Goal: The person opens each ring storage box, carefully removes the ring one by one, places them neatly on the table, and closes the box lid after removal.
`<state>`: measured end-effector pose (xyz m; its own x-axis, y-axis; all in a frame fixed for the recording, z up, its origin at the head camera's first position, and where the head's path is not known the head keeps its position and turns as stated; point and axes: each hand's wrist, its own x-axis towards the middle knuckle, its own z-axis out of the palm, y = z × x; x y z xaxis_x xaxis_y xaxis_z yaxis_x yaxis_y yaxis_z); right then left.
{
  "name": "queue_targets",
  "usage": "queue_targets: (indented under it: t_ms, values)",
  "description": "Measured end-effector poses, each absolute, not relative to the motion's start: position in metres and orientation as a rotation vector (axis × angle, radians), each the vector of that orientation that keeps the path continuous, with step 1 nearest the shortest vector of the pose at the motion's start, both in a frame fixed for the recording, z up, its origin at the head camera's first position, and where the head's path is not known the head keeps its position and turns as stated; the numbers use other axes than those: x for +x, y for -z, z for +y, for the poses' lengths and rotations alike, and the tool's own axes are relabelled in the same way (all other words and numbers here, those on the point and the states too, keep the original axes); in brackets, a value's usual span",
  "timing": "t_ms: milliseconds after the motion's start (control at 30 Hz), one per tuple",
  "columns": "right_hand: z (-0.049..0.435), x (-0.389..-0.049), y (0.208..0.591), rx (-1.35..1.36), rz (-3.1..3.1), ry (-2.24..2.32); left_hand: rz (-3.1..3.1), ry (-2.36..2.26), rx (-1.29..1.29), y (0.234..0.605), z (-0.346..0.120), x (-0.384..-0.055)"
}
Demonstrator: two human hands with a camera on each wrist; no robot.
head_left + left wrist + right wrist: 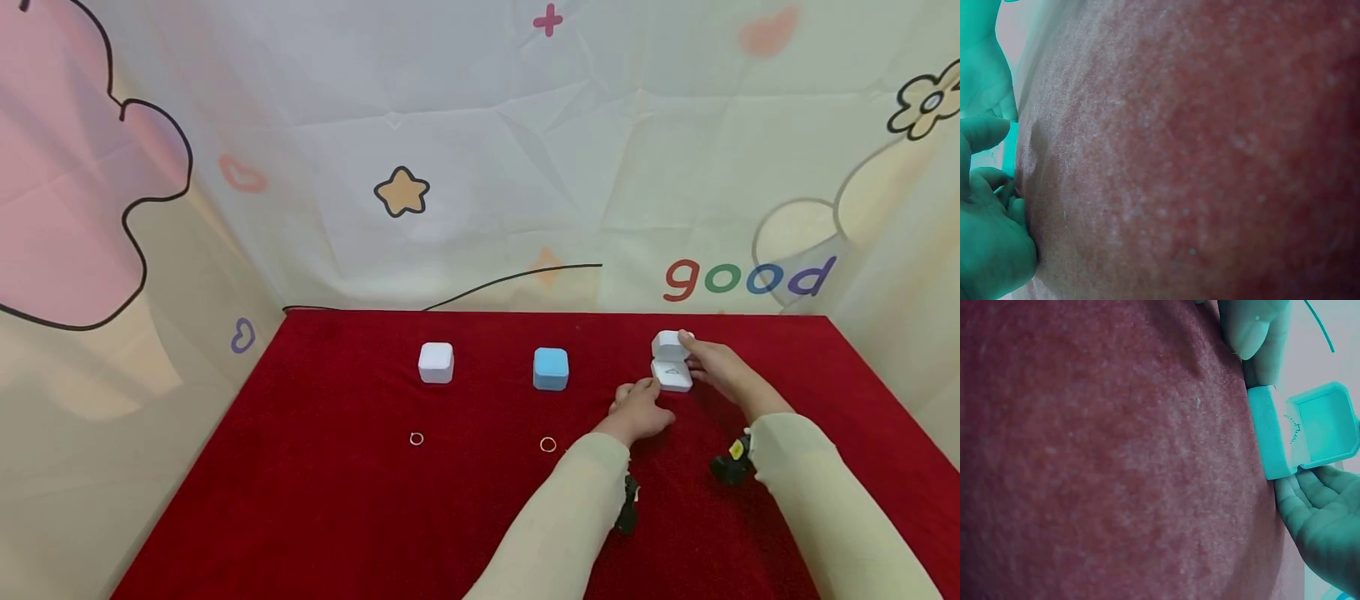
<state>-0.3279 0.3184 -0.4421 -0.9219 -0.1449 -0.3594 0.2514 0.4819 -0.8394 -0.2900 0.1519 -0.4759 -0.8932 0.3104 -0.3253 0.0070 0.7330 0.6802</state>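
Note:
An open white ring box [671,377] stands on the red cloth at the right, its lid [667,345] tipped up and back. A small ring [672,371] sits in its insert; in the right wrist view the tinted box [1269,434] shows a sparkling band [1295,430] there. My right hand [722,372] grips the box from the right, thumb on the lid and fingers along the side. At the near left corner, my left hand [637,410] touches the base with its fingertips, thumb held out in front of the box.
Left of the hands stand a closed light-blue box [551,369] and, farther left, a closed white box [436,363]. One gold ring [548,452] lies in front of the blue box, another ring [417,444] before the white one. A printed curtain [495,200] hangs behind the red cloth [322,500].

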Motion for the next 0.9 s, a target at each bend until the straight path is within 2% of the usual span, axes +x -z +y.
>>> queue_targets:
  t_ms: [400,900]
  values:
    - [0.324,-0.318,0.440,0.077,2.368,1.427,2.494,-1.077,0.264,0.462,0.142,-0.276]
    - [0.326,-0.292,0.439,0.111,2.725,1.343,2.502,-1.031,0.228,0.470,0.149,-0.283]
